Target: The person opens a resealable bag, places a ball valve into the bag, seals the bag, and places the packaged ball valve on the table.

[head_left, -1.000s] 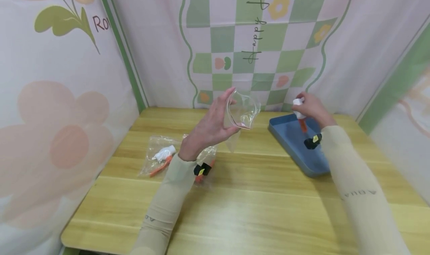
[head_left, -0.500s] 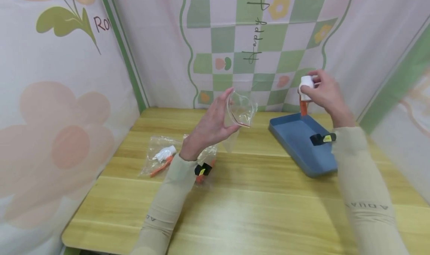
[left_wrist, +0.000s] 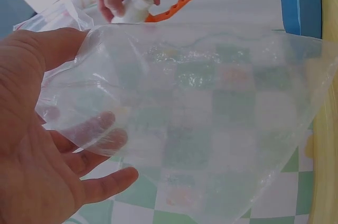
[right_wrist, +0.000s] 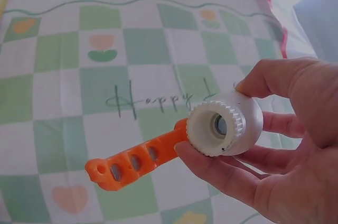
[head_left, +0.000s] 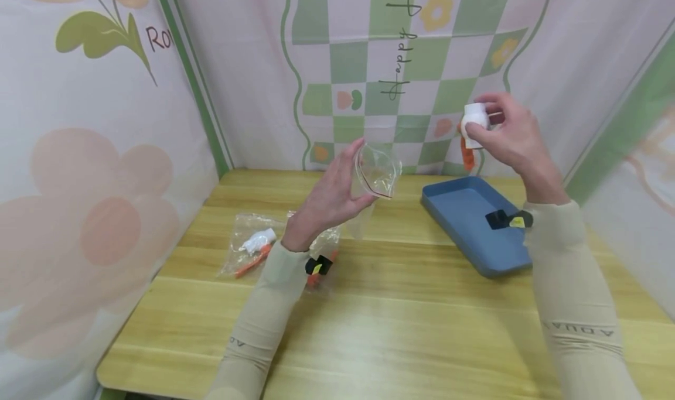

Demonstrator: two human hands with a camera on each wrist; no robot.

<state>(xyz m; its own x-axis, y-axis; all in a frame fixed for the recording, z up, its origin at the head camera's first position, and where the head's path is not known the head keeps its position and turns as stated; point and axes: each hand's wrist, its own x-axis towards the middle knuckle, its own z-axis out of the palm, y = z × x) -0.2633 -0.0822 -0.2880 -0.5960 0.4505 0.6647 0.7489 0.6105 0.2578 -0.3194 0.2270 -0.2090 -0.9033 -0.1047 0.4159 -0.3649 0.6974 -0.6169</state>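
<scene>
My left hand (head_left: 328, 205) holds a clear zip bag (head_left: 381, 171) by its upper edge, and the bag's mouth gapes between thumb and fingers. Through the film of the bag (left_wrist: 200, 108) in the left wrist view I see only the curtain pattern. My right hand (head_left: 514, 132) pinches a white plastic valve (head_left: 474, 126) with an orange lever handle (head_left: 467, 154), raised above the blue tray. The right wrist view shows the ridged collar of the valve (right_wrist: 214, 129) and its round bore, with thumb and fingers about the body. Valve and bag are apart.
A blue tray (head_left: 459, 239) stands at the table's right rear. Left of it, on the wooden table (head_left: 401, 324), lies a bag (head_left: 258, 242) with white and orange parts. Another bag (head_left: 325, 245) is partly hidden by my left wrist. Behind hangs a checked curtain (head_left: 348, 60).
My right hand has lifted the valve out of the blue tray, up above it, and most recently slightly left. The left hand and its zip bag have barely moved.
</scene>
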